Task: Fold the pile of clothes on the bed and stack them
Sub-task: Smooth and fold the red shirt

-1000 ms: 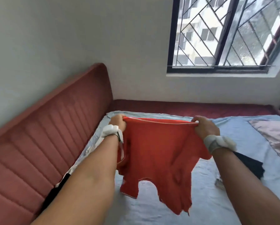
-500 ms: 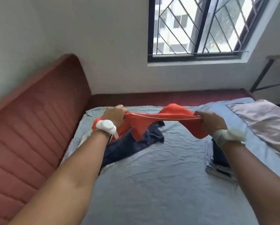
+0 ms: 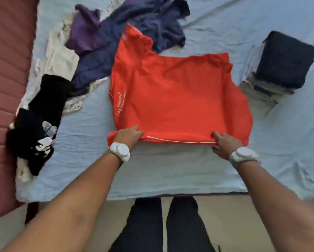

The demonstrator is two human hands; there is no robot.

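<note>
Head view: red shirt (image 3: 176, 99) lies spread flat mid-bed, its near hem toward the bed's front edge, left hand (image 3: 128, 136) and right hand (image 3: 223, 142) each pinching that hem at a corner, likely to keep it taut and square for the first fold. Unfolded pile (image 3: 101, 44) sits toward the far left corner of the bed (image 3: 170, 171), folded stack (image 3: 280, 64) near the right edge, which keeps the middle free as working space.

both arms outstretched, left grip (image 3: 128, 134), right grip (image 3: 223, 142) (fingers curled, pinching)
</note>
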